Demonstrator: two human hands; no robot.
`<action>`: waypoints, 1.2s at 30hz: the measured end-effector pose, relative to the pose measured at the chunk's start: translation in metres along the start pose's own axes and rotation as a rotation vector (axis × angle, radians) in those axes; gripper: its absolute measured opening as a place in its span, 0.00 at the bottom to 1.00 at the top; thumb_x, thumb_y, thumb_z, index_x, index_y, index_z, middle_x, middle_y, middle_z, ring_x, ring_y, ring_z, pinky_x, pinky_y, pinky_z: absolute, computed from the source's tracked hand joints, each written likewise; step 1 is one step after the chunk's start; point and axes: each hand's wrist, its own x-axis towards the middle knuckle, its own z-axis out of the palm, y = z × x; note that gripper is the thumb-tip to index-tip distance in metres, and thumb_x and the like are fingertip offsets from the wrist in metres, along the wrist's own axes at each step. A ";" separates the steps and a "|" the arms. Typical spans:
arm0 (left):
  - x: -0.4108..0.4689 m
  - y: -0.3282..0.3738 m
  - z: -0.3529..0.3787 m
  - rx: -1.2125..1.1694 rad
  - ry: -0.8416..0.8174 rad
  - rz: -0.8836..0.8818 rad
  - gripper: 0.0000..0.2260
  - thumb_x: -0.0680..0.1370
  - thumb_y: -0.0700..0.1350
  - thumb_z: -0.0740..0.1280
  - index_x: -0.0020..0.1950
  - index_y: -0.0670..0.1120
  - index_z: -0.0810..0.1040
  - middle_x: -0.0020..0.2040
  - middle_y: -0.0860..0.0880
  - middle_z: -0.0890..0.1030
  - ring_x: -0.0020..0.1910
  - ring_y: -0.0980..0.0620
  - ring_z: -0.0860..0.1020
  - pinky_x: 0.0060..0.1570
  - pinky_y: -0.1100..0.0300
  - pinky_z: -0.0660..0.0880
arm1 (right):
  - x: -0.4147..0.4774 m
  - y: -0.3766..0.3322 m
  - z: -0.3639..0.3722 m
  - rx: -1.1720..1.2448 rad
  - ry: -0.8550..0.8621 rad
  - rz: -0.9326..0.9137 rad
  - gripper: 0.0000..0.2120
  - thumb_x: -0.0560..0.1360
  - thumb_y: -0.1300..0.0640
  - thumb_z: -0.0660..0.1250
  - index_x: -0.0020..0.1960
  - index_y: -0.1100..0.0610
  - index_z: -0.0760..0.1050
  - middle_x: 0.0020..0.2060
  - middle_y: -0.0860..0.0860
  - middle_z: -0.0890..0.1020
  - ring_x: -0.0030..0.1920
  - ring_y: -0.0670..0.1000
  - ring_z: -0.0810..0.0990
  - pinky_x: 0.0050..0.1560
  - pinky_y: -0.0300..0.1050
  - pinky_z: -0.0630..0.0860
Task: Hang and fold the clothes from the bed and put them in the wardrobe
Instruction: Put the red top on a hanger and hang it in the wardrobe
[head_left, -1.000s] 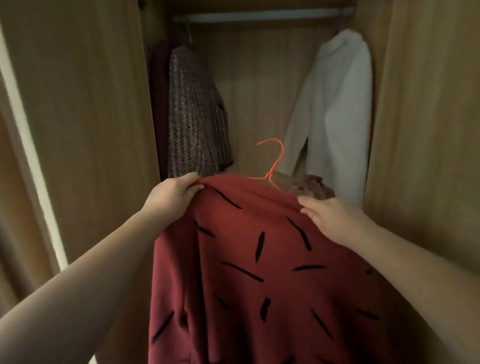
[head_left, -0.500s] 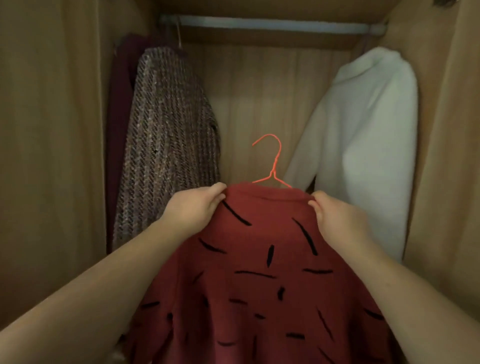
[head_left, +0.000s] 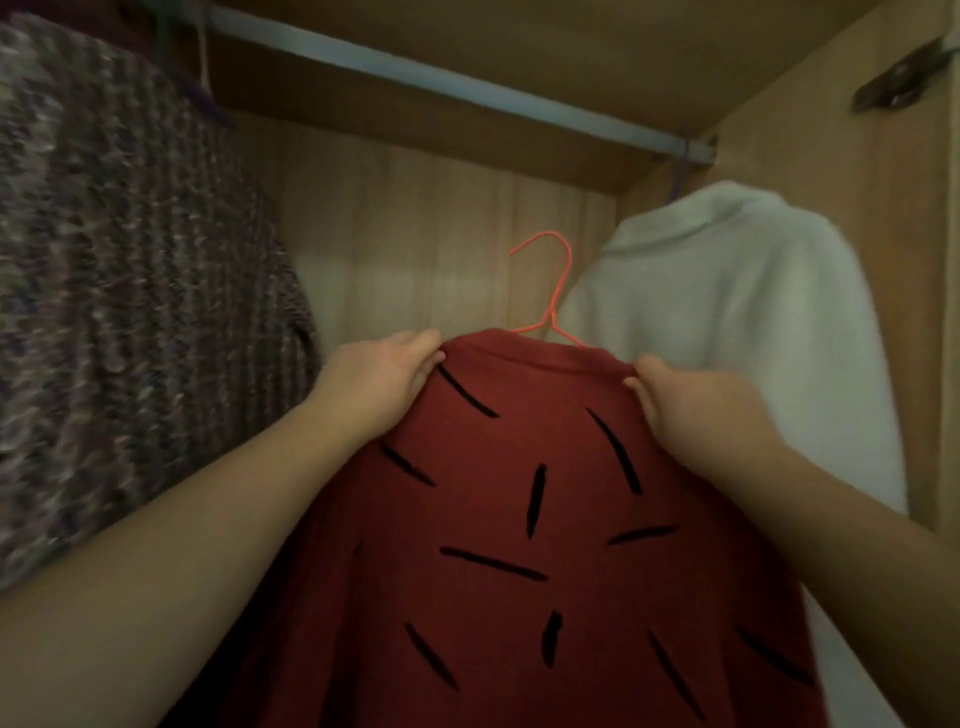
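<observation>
A dark red garment (head_left: 524, 519) with black dash marks hangs on an orange wire hanger (head_left: 553, 291), held up inside the wardrobe. My left hand (head_left: 384, 379) grips its left shoulder and my right hand (head_left: 691, 405) grips its right shoulder. The hanger's hook points up, well below the pale rail (head_left: 447, 83) that runs across the top of the wardrobe. The hook touches nothing.
A brown-purple knitted garment (head_left: 119, 286) hangs at the left, close to my left arm. A white sweater (head_left: 737, 322) hangs at the right, just behind my right hand. Between them shows the wardrobe's wooden back wall (head_left: 415, 249). A door hinge (head_left: 904, 78) sits top right.
I have moved deeper into the wardrobe with the red garment lifted higher. The rail and both hanging garments now appear much closer and larger. Both hands keep their grip.
</observation>
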 end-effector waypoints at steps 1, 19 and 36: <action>0.012 0.001 0.011 0.002 0.016 -0.010 0.12 0.83 0.55 0.54 0.56 0.50 0.72 0.49 0.44 0.82 0.45 0.39 0.82 0.34 0.52 0.72 | 0.007 0.005 0.003 -0.023 0.016 0.032 0.12 0.80 0.46 0.58 0.47 0.53 0.69 0.29 0.56 0.80 0.28 0.60 0.80 0.27 0.45 0.64; 0.249 0.070 0.128 -0.141 0.250 -0.055 0.27 0.81 0.61 0.49 0.81 0.58 0.51 0.81 0.48 0.56 0.80 0.45 0.53 0.75 0.38 0.54 | 0.164 0.125 0.033 -0.248 0.018 0.278 0.09 0.83 0.46 0.49 0.49 0.49 0.62 0.39 0.49 0.77 0.46 0.57 0.81 0.40 0.49 0.73; 0.326 0.119 0.148 -0.283 0.160 0.008 0.28 0.83 0.61 0.47 0.80 0.60 0.41 0.82 0.51 0.45 0.78 0.46 0.55 0.72 0.44 0.60 | 0.199 0.159 0.022 -0.320 0.014 0.330 0.13 0.84 0.47 0.47 0.53 0.52 0.66 0.36 0.50 0.75 0.40 0.57 0.78 0.38 0.49 0.69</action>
